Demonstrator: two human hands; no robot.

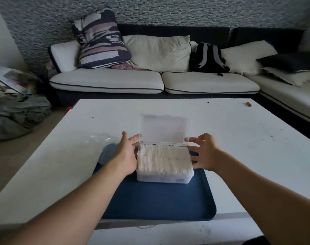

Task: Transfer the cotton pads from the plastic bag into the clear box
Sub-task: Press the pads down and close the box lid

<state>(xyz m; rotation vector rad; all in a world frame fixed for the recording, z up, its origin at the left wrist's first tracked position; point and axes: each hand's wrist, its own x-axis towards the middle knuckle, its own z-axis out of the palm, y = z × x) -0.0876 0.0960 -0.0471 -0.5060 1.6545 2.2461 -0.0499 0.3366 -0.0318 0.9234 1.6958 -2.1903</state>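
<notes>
Head view: clear box (pixel 164 171) sat on the blue tray (pixel 157 200) on the desk (pixel 239 138), long axis left-right, lid (pixel 164 129) hinged up at the far edge. Cotton pads (pixel 164 159) filled it to the rim. Left hand (pixel 127 154) touched the left wall; right hand (pixel 205 152) was just beside the right end. Both grips were spread, holding nothing. Plastic bag (pixel 102 138) lay left, apparently empty (closing the lid seems next).
</notes>
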